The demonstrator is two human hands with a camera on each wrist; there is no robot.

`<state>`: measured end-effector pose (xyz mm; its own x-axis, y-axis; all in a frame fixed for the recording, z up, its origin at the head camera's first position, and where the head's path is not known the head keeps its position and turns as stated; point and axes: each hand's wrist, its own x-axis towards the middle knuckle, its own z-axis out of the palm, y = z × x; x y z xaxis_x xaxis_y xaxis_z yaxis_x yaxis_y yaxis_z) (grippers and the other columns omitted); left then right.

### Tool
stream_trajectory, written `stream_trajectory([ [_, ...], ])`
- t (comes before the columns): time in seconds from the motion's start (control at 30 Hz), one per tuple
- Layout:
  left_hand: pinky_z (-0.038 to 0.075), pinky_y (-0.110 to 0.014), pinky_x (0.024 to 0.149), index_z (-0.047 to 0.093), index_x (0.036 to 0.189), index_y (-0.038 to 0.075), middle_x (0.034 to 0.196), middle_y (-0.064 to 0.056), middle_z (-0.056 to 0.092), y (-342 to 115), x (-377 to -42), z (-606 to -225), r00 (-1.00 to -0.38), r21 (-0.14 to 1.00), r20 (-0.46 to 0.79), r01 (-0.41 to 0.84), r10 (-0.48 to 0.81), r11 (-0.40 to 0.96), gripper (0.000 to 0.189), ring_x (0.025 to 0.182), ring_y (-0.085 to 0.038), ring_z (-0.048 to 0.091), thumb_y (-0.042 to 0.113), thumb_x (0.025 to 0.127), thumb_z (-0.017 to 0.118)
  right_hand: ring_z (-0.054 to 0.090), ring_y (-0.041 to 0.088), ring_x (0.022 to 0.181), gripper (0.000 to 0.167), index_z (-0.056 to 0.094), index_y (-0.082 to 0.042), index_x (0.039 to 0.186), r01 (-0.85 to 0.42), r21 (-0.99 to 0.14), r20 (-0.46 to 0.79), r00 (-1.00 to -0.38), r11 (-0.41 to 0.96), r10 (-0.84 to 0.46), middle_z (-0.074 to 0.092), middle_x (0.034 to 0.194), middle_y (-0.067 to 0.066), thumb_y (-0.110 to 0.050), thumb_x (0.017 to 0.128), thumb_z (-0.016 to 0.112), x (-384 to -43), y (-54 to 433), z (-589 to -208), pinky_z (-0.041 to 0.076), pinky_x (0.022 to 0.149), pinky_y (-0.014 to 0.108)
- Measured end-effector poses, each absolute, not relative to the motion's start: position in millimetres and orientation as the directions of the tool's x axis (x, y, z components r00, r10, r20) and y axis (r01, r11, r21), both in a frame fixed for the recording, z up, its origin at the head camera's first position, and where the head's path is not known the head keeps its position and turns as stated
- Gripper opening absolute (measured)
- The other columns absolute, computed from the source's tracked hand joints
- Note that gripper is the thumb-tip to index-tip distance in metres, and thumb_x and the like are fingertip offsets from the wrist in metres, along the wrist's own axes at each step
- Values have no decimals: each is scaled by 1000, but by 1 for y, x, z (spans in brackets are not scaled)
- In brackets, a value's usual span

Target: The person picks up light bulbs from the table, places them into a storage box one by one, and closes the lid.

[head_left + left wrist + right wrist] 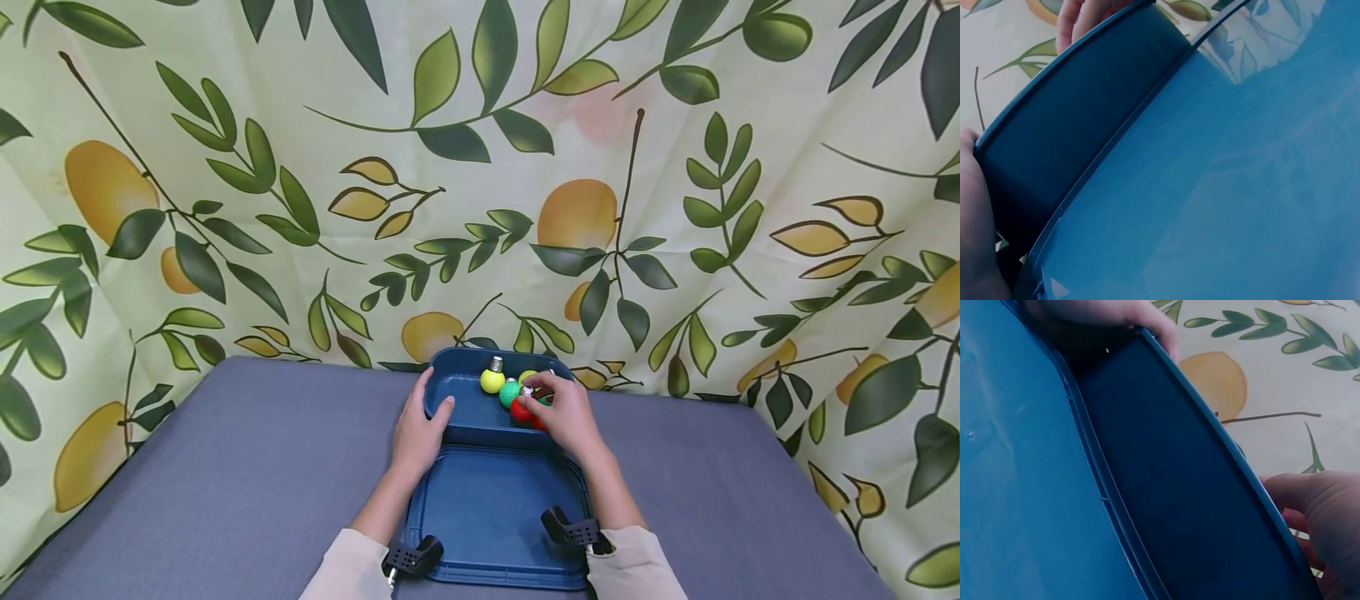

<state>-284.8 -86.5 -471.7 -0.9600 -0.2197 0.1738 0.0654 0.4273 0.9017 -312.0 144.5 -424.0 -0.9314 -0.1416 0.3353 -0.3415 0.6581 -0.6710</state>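
In the head view, my left hand (420,429) grips the near left corner of a deep blue plastic box (457,387), thumb over its rim and fingers along the outside. My right hand (566,412) reaches over the box's right side, and its thumb and fingers pinch a small red bulb (521,410) near the silvery cap. Beside that bulb lie a green textured one (509,392) and a yellow one (492,381) with a metal screw base. More yellow, green and red pieces are partly hidden by the right hand. Both wrist views show the box's dark front wall (1079,125), its contents hidden.
A flat blue lid or tray (502,517) lies right in front of the box, between my forearms. The grey table (285,475) spreads to both sides. A leaf-and-fruit patterned cloth (480,183) hangs directly behind the box.
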Motion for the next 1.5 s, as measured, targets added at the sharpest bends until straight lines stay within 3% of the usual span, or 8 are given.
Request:
stream_trajectory([
  [0.23, 33, -65, 115, 37, 156, 31, 162, -12, 39, -86, -286, -472, -961, 902, 171, 64, -218, 427, 63, 147, -38, 41, 41, 99, 60, 68, 22, 91, 23, 76, -10, 108, -336, -616, 331, -931, 713, -153, 76, 103, 7, -16, 86, 81, -314, 144, -429, 59, 79, 38],
  [0.77, 32, -67, 115, 37, 157, 29, 162, -12, 40, -86, -286, -472, -960, 904, 174, 69, -217, 421, 63, 147, -39, 41, 40, 99, 60, 71, 26, 95, 22, 75, -10, 107, -279, -591, 268, -953, 757, -142, 76, 105, 8, -16, 87, 80, -313, 145, -427, 58, 82, 42],
  [1.2, 32, -65, 116, 38, 156, 30, 162, -11, 40, -87, -286, -471, -961, 906, 171, 67, -218, 417, 62, 147, -38, 40, 40, 99, 60, 68, 26, 96, 22, 76, -9, 108, -276, -420, 288, -944, 864, -162, 75, 110, 11, -20, 89, 78, -307, 150, -415, 58, 85, 48],
  [1.5, 32, -66, 116, 37, 156, 31, 162, -11, 39, -87, -285, -471, -962, 905, 166, 62, -216, 420, 62, 147, -38, 40, 40, 99, 60, 68, 27, 98, 24, 75, -10, 111, -266, -389, 287, -945, 882, -159, 74, 114, 12, -22, 90, 76, -307, 152, -413, 58, 86, 48],
])
